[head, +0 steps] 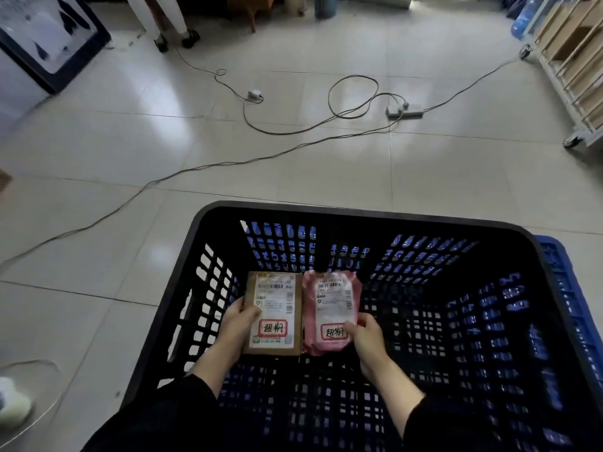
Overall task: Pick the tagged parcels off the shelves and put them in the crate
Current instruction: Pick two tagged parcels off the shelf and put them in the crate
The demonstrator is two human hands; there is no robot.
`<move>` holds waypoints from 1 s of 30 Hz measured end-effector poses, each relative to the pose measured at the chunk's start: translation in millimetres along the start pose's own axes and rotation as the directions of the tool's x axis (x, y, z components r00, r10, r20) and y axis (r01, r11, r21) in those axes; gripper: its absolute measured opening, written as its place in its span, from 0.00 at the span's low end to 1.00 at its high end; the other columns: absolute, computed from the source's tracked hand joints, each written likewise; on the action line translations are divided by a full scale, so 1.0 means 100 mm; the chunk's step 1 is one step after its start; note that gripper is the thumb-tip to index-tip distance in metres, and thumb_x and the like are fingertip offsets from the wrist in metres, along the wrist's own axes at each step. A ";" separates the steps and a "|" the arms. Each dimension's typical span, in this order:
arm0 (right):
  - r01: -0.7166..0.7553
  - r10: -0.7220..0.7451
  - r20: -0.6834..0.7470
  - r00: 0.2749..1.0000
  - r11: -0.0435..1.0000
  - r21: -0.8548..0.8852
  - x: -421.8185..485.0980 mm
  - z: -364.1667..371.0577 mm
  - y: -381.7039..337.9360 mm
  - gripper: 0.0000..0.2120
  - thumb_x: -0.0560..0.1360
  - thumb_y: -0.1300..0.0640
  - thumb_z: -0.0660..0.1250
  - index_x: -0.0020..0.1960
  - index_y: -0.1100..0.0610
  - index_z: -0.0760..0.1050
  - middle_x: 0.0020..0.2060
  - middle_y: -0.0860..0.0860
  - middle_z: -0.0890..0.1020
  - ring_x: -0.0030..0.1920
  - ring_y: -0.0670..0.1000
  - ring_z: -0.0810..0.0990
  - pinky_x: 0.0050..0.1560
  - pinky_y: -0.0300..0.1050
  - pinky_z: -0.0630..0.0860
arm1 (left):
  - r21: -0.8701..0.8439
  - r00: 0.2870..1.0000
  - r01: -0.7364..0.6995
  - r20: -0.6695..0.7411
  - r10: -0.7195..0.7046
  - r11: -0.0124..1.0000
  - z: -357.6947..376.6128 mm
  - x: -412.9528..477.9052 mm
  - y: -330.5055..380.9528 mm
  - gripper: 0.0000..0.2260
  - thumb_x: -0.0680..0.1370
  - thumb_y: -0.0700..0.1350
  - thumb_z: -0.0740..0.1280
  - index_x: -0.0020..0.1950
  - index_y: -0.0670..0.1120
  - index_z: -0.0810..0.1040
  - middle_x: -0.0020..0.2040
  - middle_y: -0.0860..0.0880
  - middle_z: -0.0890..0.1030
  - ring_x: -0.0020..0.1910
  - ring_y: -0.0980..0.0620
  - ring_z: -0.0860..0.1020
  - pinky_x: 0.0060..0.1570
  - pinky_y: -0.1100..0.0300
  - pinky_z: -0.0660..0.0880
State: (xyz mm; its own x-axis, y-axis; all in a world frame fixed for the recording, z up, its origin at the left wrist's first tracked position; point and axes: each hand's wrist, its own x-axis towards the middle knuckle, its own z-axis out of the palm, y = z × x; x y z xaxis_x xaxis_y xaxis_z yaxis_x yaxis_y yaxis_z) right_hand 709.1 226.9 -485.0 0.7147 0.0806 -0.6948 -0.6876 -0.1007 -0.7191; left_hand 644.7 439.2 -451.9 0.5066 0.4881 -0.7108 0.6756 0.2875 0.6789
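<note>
A large black slatted crate (359, 214) fills the lower middle of the head view. Inside it, my left hand (239, 321) grips the left edge of a brown cardboard parcel (251, 288) with a white label and a red-bordered tag. Beside it, my right hand (367, 331) holds the lower right corner of a pink bag parcel (310, 305) that carries the same kind of tag. The two parcels lie side by side, touching, low in the crate's left half. Whether they rest on the bottom I cannot tell.
A blue crate (561, 275) sticks out from behind the black one at the right. Cables and two power strips (404, 110) cross the tiled floor ahead. A wheeled shelf rack (574, 70) stands far right, a person's legs (173, 27) at the top left.
</note>
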 end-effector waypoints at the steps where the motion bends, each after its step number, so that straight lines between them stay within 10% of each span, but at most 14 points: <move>1: -0.012 0.012 0.025 1.000 1.000 0.006 0.01 0.03 0.01 0.08 0.75 0.70 0.59 0.51 0.61 0.71 0.47 0.59 0.80 0.49 0.58 0.81 0.50 0.52 0.79 | 0.027 1.000 -0.024 -0.018 0.025 0.999 0.00 0.00 0.02 0.11 0.77 0.34 0.59 0.50 0.48 0.74 0.42 0.44 0.82 0.37 0.47 0.82 0.33 0.57 0.78; 14: 0.067 -0.057 0.044 0.997 0.958 -0.278 0.14 0.08 0.10 0.07 0.75 0.67 0.62 0.49 0.56 0.71 0.40 0.48 0.78 0.39 0.43 0.78 0.27 0.27 0.72 | 0.392 0.975 -0.118 -0.128 0.181 0.913 -0.03 0.00 0.14 0.15 0.80 0.42 0.59 0.66 0.48 0.70 0.51 0.46 0.80 0.48 0.45 0.80 0.48 0.50 0.79; 18: 0.076 -0.070 0.030 0.997 0.938 -0.337 0.11 0.03 0.08 0.08 0.74 0.64 0.65 0.51 0.57 0.70 0.46 0.52 0.79 0.40 0.43 0.78 0.29 0.30 0.72 | 0.428 0.962 -0.175 -0.116 0.245 0.887 0.02 -0.05 0.17 0.15 0.79 0.39 0.60 0.66 0.44 0.70 0.55 0.46 0.79 0.44 0.50 0.77 0.35 0.62 0.72; 23: 0.086 -0.105 -0.012 0.994 0.867 -0.490 -0.02 -0.10 -0.11 0.19 0.73 0.59 0.68 0.62 0.62 0.69 0.55 0.55 0.78 0.51 0.51 0.77 0.47 0.38 0.72 | 0.510 0.955 -0.203 -0.087 0.285 0.836 0.13 -0.26 0.36 0.25 0.78 0.44 0.63 0.74 0.42 0.61 0.74 0.40 0.63 0.72 0.41 0.63 0.69 0.43 0.65; 30: 0.098 -0.169 -0.064 0.984 0.794 -0.600 -0.42 -0.24 -0.57 0.25 0.75 0.52 0.65 0.68 0.61 0.65 0.65 0.57 0.72 0.64 0.56 0.72 0.59 0.45 0.69 | 0.431 0.929 -0.339 0.015 0.370 0.836 0.07 -0.72 0.69 0.29 0.78 0.45 0.65 0.76 0.41 0.57 0.75 0.42 0.63 0.73 0.44 0.63 0.72 0.46 0.62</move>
State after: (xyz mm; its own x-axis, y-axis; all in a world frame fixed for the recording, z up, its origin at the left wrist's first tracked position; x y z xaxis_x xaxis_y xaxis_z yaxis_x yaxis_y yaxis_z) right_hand 721.3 205.9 -414.9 0.8272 0.0332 -0.5609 -0.3996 -0.6669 -0.6289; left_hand 659.0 417.9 -355.3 0.7283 0.5474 -0.4123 0.6238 -0.2806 0.7295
